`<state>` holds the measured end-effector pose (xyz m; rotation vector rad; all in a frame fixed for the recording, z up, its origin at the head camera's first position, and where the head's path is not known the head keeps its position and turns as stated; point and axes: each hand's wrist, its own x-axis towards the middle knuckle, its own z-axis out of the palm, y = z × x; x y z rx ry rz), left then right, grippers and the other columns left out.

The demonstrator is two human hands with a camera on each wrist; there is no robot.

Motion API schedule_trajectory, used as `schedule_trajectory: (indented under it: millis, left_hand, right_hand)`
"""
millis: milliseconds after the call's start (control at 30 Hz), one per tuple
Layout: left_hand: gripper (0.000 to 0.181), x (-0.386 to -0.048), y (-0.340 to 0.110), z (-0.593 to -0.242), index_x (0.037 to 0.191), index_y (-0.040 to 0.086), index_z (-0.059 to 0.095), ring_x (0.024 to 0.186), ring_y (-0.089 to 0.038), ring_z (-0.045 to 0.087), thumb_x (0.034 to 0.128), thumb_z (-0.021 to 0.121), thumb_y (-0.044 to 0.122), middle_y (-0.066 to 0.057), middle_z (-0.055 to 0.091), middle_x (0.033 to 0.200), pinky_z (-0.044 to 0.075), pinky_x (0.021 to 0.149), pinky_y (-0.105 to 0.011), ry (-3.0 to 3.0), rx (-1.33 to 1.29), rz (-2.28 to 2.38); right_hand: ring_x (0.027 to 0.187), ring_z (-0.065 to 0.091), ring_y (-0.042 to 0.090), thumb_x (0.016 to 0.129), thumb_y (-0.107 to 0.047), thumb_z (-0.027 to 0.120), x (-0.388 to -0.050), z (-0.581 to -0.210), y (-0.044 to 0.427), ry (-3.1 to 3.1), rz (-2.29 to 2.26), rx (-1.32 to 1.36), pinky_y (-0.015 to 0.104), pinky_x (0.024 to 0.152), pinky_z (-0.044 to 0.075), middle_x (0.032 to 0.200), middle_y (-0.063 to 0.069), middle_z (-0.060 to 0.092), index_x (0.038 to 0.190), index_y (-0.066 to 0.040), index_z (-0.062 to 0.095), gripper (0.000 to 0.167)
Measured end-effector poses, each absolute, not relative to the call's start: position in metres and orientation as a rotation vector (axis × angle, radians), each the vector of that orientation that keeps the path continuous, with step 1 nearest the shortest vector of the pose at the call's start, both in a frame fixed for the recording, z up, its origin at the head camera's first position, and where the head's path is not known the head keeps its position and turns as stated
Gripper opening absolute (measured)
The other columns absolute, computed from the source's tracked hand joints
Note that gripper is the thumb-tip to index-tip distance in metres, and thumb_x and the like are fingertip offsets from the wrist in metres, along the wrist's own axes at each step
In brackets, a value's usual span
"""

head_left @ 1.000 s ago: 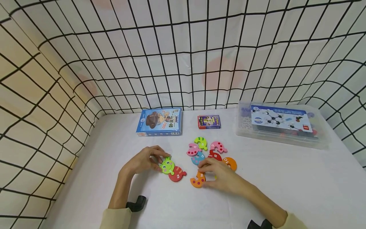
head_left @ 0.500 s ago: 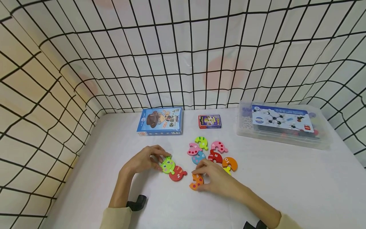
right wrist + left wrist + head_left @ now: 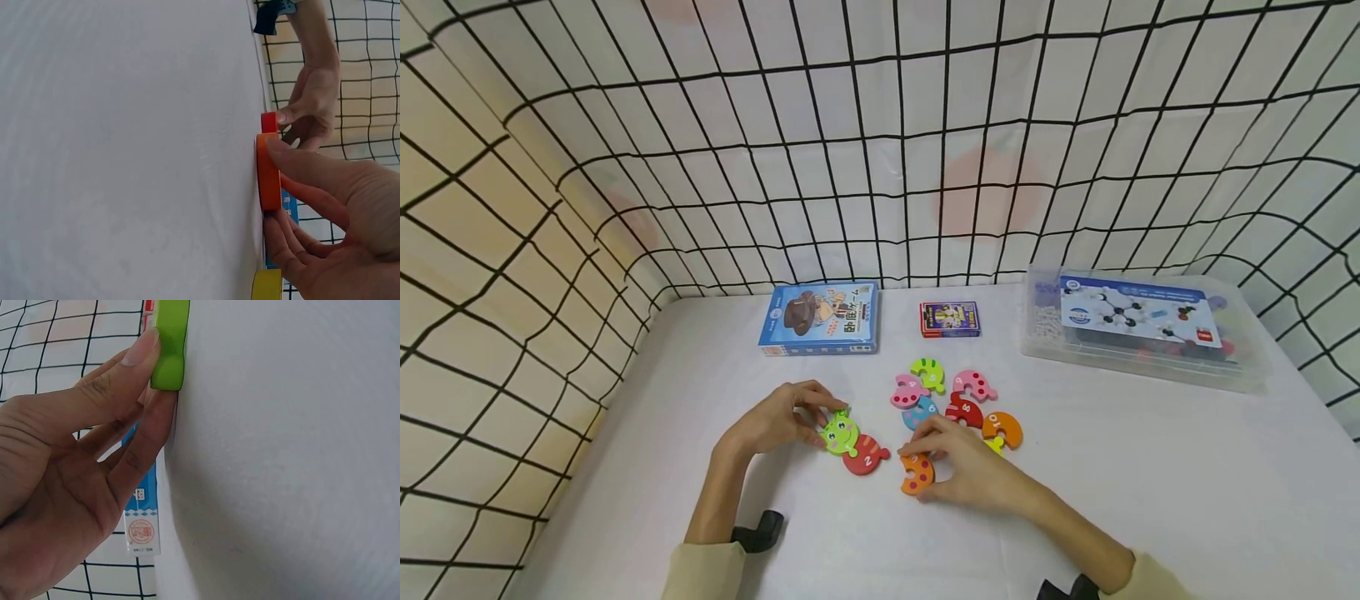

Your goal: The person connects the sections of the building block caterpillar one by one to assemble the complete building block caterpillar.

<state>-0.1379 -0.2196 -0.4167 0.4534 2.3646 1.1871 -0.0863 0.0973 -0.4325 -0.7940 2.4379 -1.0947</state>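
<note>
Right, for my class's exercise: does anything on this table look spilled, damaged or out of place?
Nothing looks spilled or damaged. The numbered pieces lie at mixed angles near the right hand, which seems ordinary for loose puzzle pieces. The clear plastic case sits slightly askew to the blue box, but nothing stands out.

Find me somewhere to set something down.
Bare table lies between the left arm and right arm; left of the left arm; and right of the right arm, before the clear case. It's crowded beyond the right hand, among numbered pieces.
</note>
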Motion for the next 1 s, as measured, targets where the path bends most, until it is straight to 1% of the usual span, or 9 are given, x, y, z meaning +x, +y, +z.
schedule_trajectory:
  millis: [67,167,333,433,533,667,733,867,1000]
  left_hand:
    - [0.049,-0.137,-0.22,-0.416,0.127,0.01,0.075,0.097,-0.022,0.063,0.0805,0.085,0.001,-0.011,0.066,0.119,0.059,0.079,-0.022,2.366,0.449,1.185]
    - [0.049,-0.137,-0.22,-0.416,0.127,0.01,0.075,0.097,-0.022,0.063,0.0801,0.086,0.001,-0.01,0.066,0.119,0.059,0.08,-0.022,2.368,0.451,1.183]
    - [0.049,-0.138,-0.22,-0.416,0.127,0.009,0.075,0.096,-0.022,0.064,0.0797,0.086,0.0,-0.011,0.067,0.118,0.059,0.08,-0.022,2.369,0.456,1.186]
    - [0.05,-0.138,-0.22,-0.416,0.127,0.01,0.075,0.096,-0.022,0.063,0.0795,0.086,0.0,-0.01,0.067,0.118,0.059,0.081,-0.022,2.371,0.456,1.182]
    - [0.05,-0.138,-0.22,-0.416,0.127,0.009,0.075,0.096,-0.021,0.063,0.0792,0.086,0.0,-0.01,0.067,0.117,0.059,0.082,-0.022,2.375,0.455,1.181]
    - [0.05,-0.138,-0.219,-0.416,0.126,0.009,0.075,0.095,-0.02,0.064,0.0788,0.086,-0.001,-0.01,0.067,0.117,0.059,0.082,-0.021,2.378,0.45,1.182]
    - [0.05,-0.138,-0.22,-0.416,0.127,0.009,0.075,0.096,-0.02,0.063,0.0791,0.086,-0.001,-0.01,0.067,0.117,0.059,0.082,-0.022,2.377,0.453,1.179]
    - [0.05,-0.138,-0.22,-0.416,0.127,0.01,0.075,0.097,-0.021,0.063,0.0794,0.086,0.0,-0.01,0.066,0.118,0.058,0.082,-0.022,2.371,0.453,1.179]
    - [0.049,-0.138,-0.22,-0.416,0.127,0.011,0.075,0.097,-0.021,0.064,0.0795,0.086,0.001,-0.01,0.067,0.118,0.058,0.083,-0.022,2.374,0.46,1.176]
  right_hand:
    - [0.112,0.053,0.017,0.082,-0.02,0.088,-0.085,-0.432,0.096,2.446,-1.097,-0.806,0.033,0.091,0.052,0.122,-0.002,0.06,0.124,-0.018,0.076,0.044]
    - [0.112,0.053,0.016,0.082,-0.017,0.087,-0.083,-0.432,0.095,2.443,-1.091,-0.815,0.034,0.091,0.05,0.122,-0.003,0.061,0.125,-0.019,0.076,0.044]
    - [0.117,0.053,0.021,0.082,-0.018,0.088,-0.083,-0.431,0.092,2.435,-1.097,-0.777,0.045,0.097,0.049,0.126,-0.001,0.061,0.126,-0.018,0.076,0.045]
    - [0.118,0.052,0.022,0.081,-0.021,0.089,-0.083,-0.43,0.091,2.436,-1.106,-0.742,0.048,0.098,0.049,0.126,0.0,0.06,0.126,-0.017,0.076,0.047]
    - [0.113,0.054,0.02,0.08,-0.021,0.09,-0.083,-0.431,0.09,2.44,-1.109,-0.738,0.042,0.096,0.051,0.125,0.0,0.06,0.126,-0.018,0.076,0.048]
    - [0.103,0.058,0.015,0.08,-0.022,0.09,-0.085,-0.431,0.091,2.44,-1.117,-0.752,0.03,0.089,0.054,0.121,-0.003,0.062,0.124,-0.018,0.077,0.046]
    - [0.1,0.058,0.015,0.08,-0.023,0.09,-0.086,-0.432,0.092,2.435,-1.135,-0.752,0.026,0.086,0.054,0.12,-0.003,0.063,0.124,-0.018,0.077,0.046]
    - [0.098,0.06,0.014,0.082,-0.025,0.089,-0.09,-0.433,0.092,2.389,-1.189,-0.735,0.021,0.084,0.056,0.121,-0.003,0.064,0.124,-0.018,0.077,0.044]
    - [0.098,0.064,0.013,0.084,-0.025,0.087,-0.093,-0.435,0.092,2.317,-1.255,-0.725,0.021,0.086,0.058,0.123,-0.002,0.063,0.126,-0.018,0.076,0.044]
